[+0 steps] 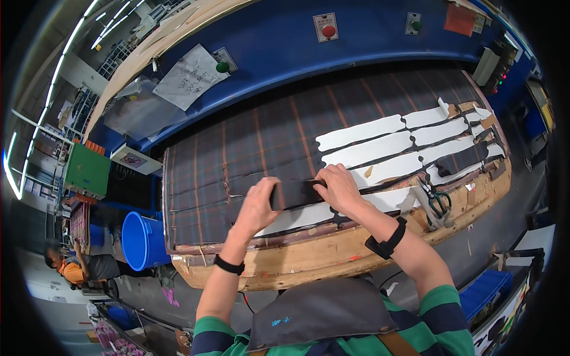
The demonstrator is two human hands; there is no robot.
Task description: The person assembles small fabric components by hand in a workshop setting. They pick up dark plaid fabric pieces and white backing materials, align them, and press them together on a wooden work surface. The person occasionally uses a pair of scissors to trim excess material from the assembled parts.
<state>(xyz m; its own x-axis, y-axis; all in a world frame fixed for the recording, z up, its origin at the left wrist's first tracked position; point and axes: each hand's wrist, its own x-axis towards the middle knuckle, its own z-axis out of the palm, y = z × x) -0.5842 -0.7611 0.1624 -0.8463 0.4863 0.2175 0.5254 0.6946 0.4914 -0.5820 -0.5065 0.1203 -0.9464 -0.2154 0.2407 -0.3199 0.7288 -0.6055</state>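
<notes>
My left hand (259,204) and my right hand (339,190) grip the two ends of a dark strip of cut fabric (294,194) with a reddish stripe. Its thickness, and whether it is one layer or a stack, I cannot tell. It is held just above a plaid fabric sheet (237,160), dark with orange lines, that covers much of the table. White strips (362,151) with dark gaps between them lie to the right. One of these, a lower white strip (297,219), shows beneath my hands. Another dark cut piece (462,160) rests on the strips at the right.
Green-handled scissors (438,204) lie near the right front of the wooden table edge (285,267). A blue machine beam (279,47) with a red button (328,31) spans the back. Left stand a blue bucket (142,240), a green box (87,170) and another person (89,267).
</notes>
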